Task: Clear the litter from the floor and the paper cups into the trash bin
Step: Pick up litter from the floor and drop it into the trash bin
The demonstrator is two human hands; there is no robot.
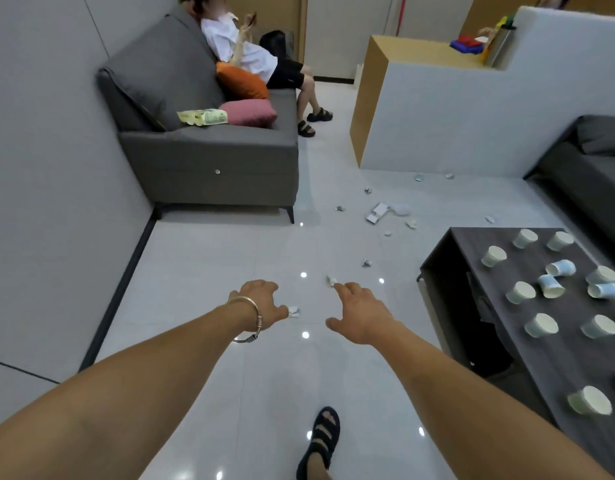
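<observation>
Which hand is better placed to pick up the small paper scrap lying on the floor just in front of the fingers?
Right. The right hand is open and its forefinger nearly touches the scrap. The left hand is farther off, with a second scrap at its thumb.

A glossy white tile floor (230, 258) mirrors small ceiling lights. Plain grey walls (39, 133) stand on the left, a grey sofa (209, 157) with an orange cushion (242, 79) and a pink cushion (250, 110) against them. On the right are a white partition (455, 109), another sofa (583, 178) and a dark table (472, 244).
</observation>
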